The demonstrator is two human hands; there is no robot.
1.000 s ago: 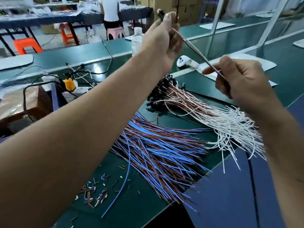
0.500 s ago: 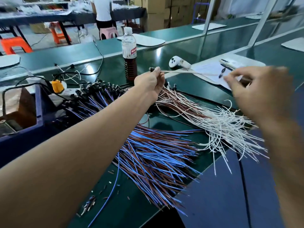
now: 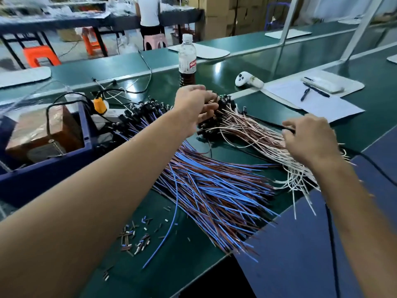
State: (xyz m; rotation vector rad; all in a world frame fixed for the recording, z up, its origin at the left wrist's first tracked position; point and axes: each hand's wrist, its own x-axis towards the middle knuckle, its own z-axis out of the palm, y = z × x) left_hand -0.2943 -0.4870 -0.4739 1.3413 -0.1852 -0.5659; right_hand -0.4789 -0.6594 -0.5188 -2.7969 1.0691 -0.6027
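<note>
A pile of white and brown wires (image 3: 253, 134) with black connectors at their far ends lies on the green bench (image 3: 189, 261). Beside it on the left fans a larger pile of blue and brown wires (image 3: 214, 190). My left hand (image 3: 193, 104) reaches over to the connector ends of the white pile, and its fingers curl among the black connectors (image 3: 211, 123). My right hand (image 3: 309, 138) is lowered onto the white wires' near part, knuckles up and fingers curled under. Its fingertips are hidden, so whether it holds a wire is unclear.
A dark blue bin (image 3: 43, 168) with a device stands at left. A drink bottle (image 3: 187, 61), a white controller (image 3: 247, 80), and papers with pens (image 3: 311, 97) lie behind the wires. Cut insulation bits (image 3: 137, 235) and one loose blue wire (image 3: 167, 233) lie near me. A black cable (image 3: 330, 233) runs along the right.
Both hands held one wire stretched in the air between them. They have dropped down onto the white and brown pile, the left at the connector end, the right at the loose ends.
</note>
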